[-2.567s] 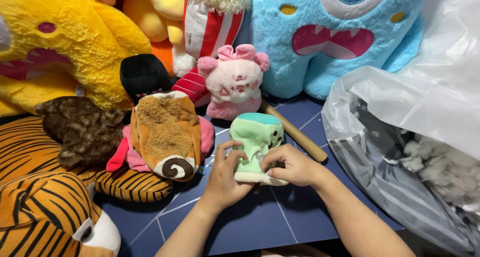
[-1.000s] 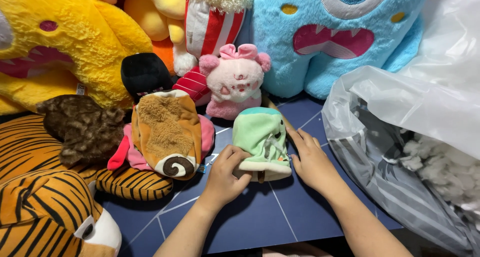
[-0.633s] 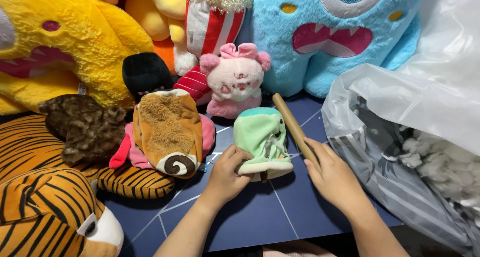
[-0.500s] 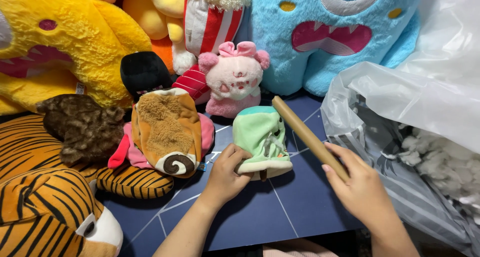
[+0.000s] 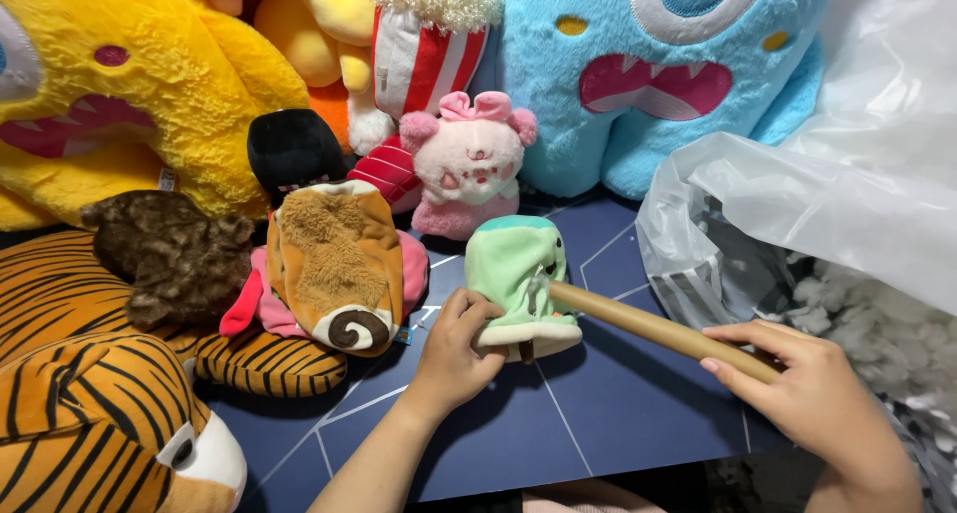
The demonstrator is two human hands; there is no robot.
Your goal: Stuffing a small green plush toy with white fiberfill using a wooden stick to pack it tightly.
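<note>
Plush pile covers nearly everything on the left: a striped tiger toy point(image 5: 90, 413) lies along the edge, a big yellow monster plush point(image 5: 130, 104) sits behind it, and a brown curly-furred piece point(image 5: 169, 254) rests on the tiger's back. Next comes an orange-brown plush with a swirl mark point(image 5: 334, 264), lying on something pink, with a black plush top point(image 5: 294, 149) behind it.

The left hand point(image 5: 454, 348) is clamped on the lower edge of the pale green plush skin point(image 5: 518, 279), fingers curled round its cream hem, standing it on the dark blue bench point(image 5: 598, 423). It looks light, soft and limp (probably only partly filled), so it would likely crumple if squeezed in the middle; the hem seems the firmest place to hold.

A brown cardboard-coloured stick point(image 5: 658, 332), stiff and light by the look of it, touches the green skin at one end; the right hand point(image 5: 812, 398) is closed round its other end.

A small pink plush animal point(image 5: 469, 164) and a blue monster plush point(image 5: 658, 74) crowd close behind. On the right, a clear plastic bag point(image 5: 797, 194) of white stuffing point(image 5: 877, 334) lies just beside the right hand.
</note>
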